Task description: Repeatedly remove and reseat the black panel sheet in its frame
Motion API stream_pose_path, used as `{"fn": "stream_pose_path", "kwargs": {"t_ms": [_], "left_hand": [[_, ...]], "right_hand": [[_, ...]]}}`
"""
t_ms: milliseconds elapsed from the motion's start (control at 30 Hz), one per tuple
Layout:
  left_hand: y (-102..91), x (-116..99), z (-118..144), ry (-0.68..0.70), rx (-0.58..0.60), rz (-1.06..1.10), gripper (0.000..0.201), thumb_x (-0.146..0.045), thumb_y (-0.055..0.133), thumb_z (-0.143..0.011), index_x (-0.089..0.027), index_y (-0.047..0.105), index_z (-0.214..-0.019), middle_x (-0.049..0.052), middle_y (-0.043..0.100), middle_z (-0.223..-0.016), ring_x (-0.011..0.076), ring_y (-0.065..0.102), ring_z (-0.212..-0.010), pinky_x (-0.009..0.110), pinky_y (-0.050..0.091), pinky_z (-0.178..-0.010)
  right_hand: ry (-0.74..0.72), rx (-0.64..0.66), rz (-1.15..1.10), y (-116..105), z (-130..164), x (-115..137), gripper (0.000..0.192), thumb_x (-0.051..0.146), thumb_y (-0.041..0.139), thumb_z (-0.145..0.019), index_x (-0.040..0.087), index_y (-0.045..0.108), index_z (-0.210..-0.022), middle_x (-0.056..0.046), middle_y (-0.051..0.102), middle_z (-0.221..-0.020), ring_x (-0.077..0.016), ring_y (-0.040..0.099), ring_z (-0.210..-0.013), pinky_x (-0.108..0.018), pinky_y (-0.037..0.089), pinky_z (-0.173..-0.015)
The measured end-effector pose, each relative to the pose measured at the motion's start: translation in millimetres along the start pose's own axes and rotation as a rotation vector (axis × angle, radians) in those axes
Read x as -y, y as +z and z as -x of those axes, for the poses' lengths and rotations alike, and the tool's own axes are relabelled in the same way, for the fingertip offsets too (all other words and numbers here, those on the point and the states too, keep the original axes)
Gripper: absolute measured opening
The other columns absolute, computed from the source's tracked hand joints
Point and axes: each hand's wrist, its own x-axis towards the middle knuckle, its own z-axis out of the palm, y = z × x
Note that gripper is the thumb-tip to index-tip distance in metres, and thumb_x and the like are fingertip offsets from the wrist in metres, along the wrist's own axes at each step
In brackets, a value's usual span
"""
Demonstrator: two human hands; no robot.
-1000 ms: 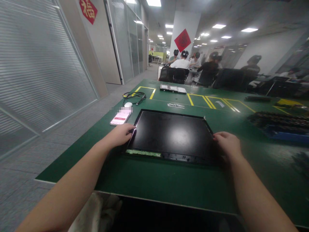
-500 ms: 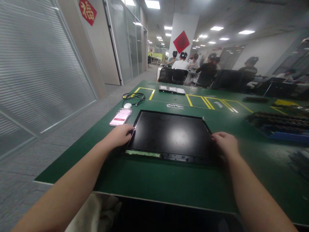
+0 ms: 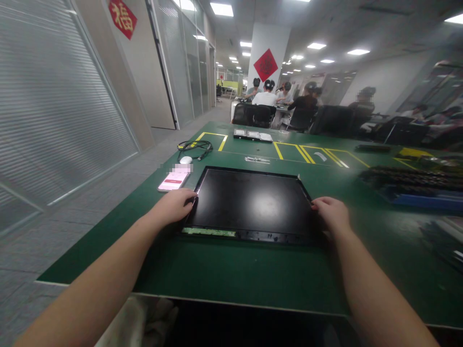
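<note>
A black flat display panel (image 3: 249, 200) lies face up on the green table (image 3: 231, 270), with a strip of green circuit board along its near edge. My left hand (image 3: 173, 205) rests on the panel's near-left edge, fingers curled over it. Over on the near-right edge my right hand (image 3: 331, 212) grips the panel in the same way. The panel lies flat between both hands.
A phone with a pink screen (image 3: 172, 180), a white mouse (image 3: 185, 159) and a coiled black cable (image 3: 193, 146) lie left of the panel. Small trays (image 3: 253, 135) sit farther back; dark parts on a blue tray (image 3: 412, 185) are at the right. Several people sit beyond the table.
The view has shifted slightly, and both hands stay on the panel's side edges. The panel has not visibly moved on the table.
</note>
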Motion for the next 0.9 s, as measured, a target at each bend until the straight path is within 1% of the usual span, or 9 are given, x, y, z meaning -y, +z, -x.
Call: {"fn": "stream_pose_path", "kwargs": {"t_ms": [133, 300, 433, 633, 700, 800, 900], "left_hand": [[-0.2, 0.4, 0.9, -0.024, -0.019, 0.026, 0.046, -0.025, 0.052, -0.085, -0.015, 0.078, -0.121, 0.016, 0.076, -0.128, 0.0342, 0.071, -0.118, 0.043, 0.053, -0.104], [-0.5, -0.2, 1.7, -0.042, -0.029, 0.053, 0.048, -0.027, 0.051, -0.085, -0.015, 0.078, -0.122, 0.016, 0.076, -0.128, 0.0335, 0.07, -0.119, 0.041, 0.052, -0.105], [0.2, -0.2, 1.4, -0.059, -0.048, 0.087, 0.047, -0.031, 0.05, -0.085, -0.017, 0.079, -0.12, 0.014, 0.077, -0.127, 0.0332, 0.071, -0.117, 0.041, 0.053, -0.104], [-0.8, -1.6, 2.1, -0.073, -0.051, 0.126, 0.045, -0.034, 0.051, -0.086, -0.017, 0.079, -0.118, 0.016, 0.077, -0.124, 0.0336, 0.072, -0.114, 0.042, 0.054, -0.101], [-1.7, -2.4, 2.6, -0.08, -0.049, 0.131, 0.045, -0.035, 0.051, -0.086, -0.019, 0.079, -0.118, 0.015, 0.078, -0.124, 0.0332, 0.072, -0.114, 0.042, 0.053, -0.101], [-1.5, -2.1, 2.7, -0.077, -0.049, 0.13, 0.046, -0.036, 0.05, -0.087, -0.018, 0.079, -0.118, 0.015, 0.077, -0.125, 0.0332, 0.071, -0.115, 0.042, 0.053, -0.102], [0.8, 0.0, 2.3, -0.062, -0.056, 0.125, 0.047, -0.036, 0.048, -0.088, -0.016, 0.079, -0.117, 0.016, 0.077, -0.125, 0.0338, 0.071, -0.114, 0.043, 0.053, -0.102]], "right_hand": [[-0.004, 0.016, 0.024, -1.3, -1.1, -0.9, 0.03, 0.043, 0.06, -0.065, 0.023, 0.078, -0.078, -0.008, 0.077, -0.078, -0.0272, 0.066, -0.077, -0.038, 0.048, -0.074], [-0.011, 0.015, 0.027, -1.0, -2.1, -2.6, 0.031, 0.043, 0.059, -0.068, 0.023, 0.078, -0.082, -0.007, 0.077, -0.079, -0.0263, 0.067, -0.076, -0.038, 0.047, -0.076], [-0.018, 0.011, 0.026, -0.8, -0.2, -0.5, 0.031, 0.043, 0.059, -0.068, 0.022, 0.077, -0.082, -0.007, 0.077, -0.078, -0.0262, 0.067, -0.076, -0.038, 0.047, -0.076], [-0.045, 0.003, 0.048, -2.6, 4.7, 5.7, 0.03, 0.041, 0.058, -0.069, 0.022, 0.078, -0.082, -0.007, 0.076, -0.075, -0.0266, 0.068, -0.078, -0.038, 0.048, -0.075], [-0.072, -0.005, 0.075, -3.1, 6.8, 6.1, 0.029, 0.039, 0.058, -0.07, 0.022, 0.078, -0.081, -0.007, 0.076, -0.075, -0.0273, 0.068, -0.081, -0.037, 0.048, -0.075], [-0.107, -0.003, 0.166, -2.5, 9.9, 8.2, 0.027, 0.035, 0.059, -0.071, 0.023, 0.079, -0.083, -0.007, 0.077, -0.082, -0.0271, 0.069, -0.084, -0.036, 0.048, -0.074], [-0.145, 0.03, 0.276, -1.9, 15.2, 23.8, 0.031, 0.032, 0.06, -0.073, 0.024, 0.082, -0.094, -0.007, 0.078, -0.087, -0.0263, 0.068, -0.081, -0.035, 0.048, -0.072]]}}
